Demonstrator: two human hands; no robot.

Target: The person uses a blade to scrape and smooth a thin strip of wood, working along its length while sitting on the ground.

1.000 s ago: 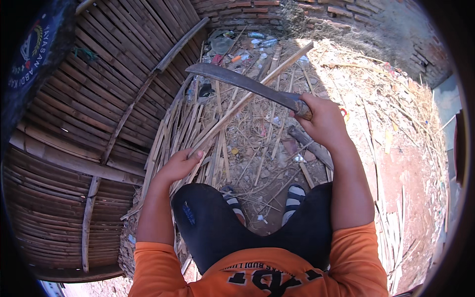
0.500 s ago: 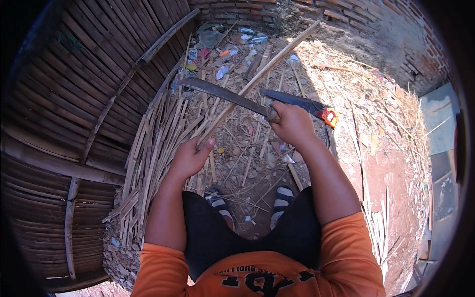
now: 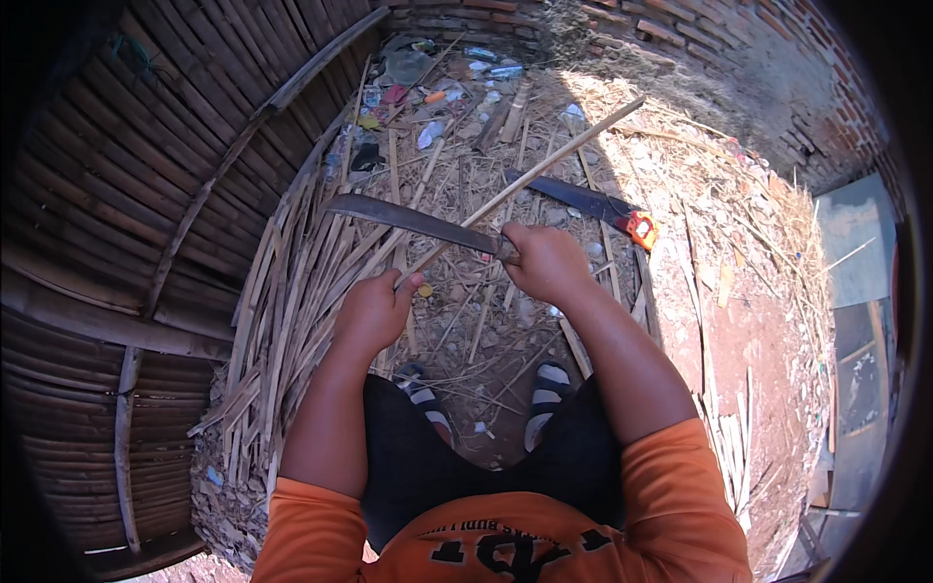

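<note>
My left hand [image 3: 374, 308] is closed around the near end of a long, thin bamboo strip [image 3: 562, 153], which slants up and away to the right. In my right hand [image 3: 546, 260] is the handle of a machete [image 3: 413, 220]. Its dark, broad blade points left and crosses the strip a little beyond my left hand; whether edge and strip touch I cannot tell. Beyond my right hand, a hand saw [image 3: 573, 196] with an orange-red handle lies on the littered ground.
Many split bamboo strips [image 3: 282, 321] are piled along the slatted bamboo wall [image 3: 107, 194] at left. Shavings and rubbish cover the ground. A brick wall [image 3: 671, 44] stands at the back, and grey panels [image 3: 860, 243] at right. My sandalled feet [image 3: 547, 398] are below.
The far end of the strip has dropped lower and turned slightly right. The machete and my right hand have come a little nearer and to the left. Both grips stay closed.
</note>
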